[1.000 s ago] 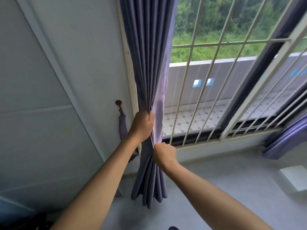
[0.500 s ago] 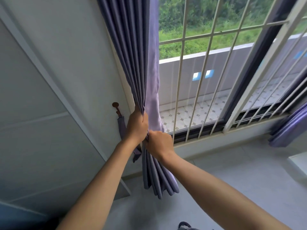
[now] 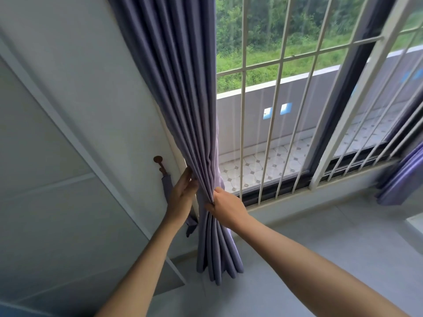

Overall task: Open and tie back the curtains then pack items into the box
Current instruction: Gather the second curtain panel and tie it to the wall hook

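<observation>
A purple curtain [image 3: 183, 92] hangs gathered into folds at the left edge of the window. My right hand [image 3: 225, 208] grips the bunched folds at about sill height. My left hand [image 3: 182, 193] lies flat with straight fingers against the left side of the bundle. A brown wall hook [image 3: 158, 160] sticks out of the wall just left of my left hand, and a purple tieback strap [image 3: 168, 188] hangs from it, partly hidden behind my left hand and wrist. The box is not in view.
A white barred window grille [image 3: 295, 106] fills the right half of the view. A second purple curtain [image 3: 402, 181] is bunched at the far right. A white panelled wall [image 3: 68, 156] stands on the left. Grey floor [image 3: 320, 236] lies below the sill.
My left hand has let go of the folds and now lies flat against their left side. My right hand has moved up and taken hold of the bundle. The view has moved closer.
</observation>
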